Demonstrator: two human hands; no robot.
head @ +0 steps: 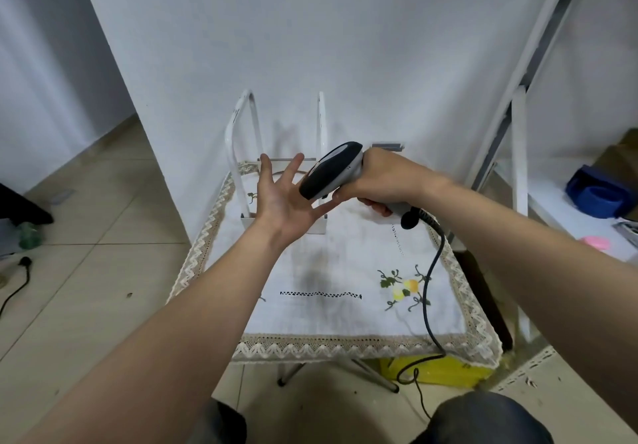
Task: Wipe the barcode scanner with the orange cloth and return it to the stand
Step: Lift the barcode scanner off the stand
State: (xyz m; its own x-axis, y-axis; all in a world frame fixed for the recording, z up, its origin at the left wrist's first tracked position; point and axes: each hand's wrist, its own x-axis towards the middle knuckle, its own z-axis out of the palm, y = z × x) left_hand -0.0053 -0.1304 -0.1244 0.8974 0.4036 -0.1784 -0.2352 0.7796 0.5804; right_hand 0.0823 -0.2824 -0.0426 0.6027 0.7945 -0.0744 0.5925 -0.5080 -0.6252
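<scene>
A grey and black barcode scanner [331,171] is held above the table by its handle in my right hand [386,181], head pointing left. A black cable [433,271] hangs from the handle's base and runs down over the table's front edge. My left hand [286,195] is open, palm up, fingers spread just under and beside the scanner's head, the fingertips close to it. The white stand [321,226], a low tray with two tall white loops, sits at the back of the table behind my hands. No orange cloth is in view.
The small table carries a white embroidered cloth with a lace border [345,343]. A white wall rises right behind it. A white metal shelf frame [518,153] stands at the right with a blue object [600,195] on it. A yellow box [445,371] lies under the table.
</scene>
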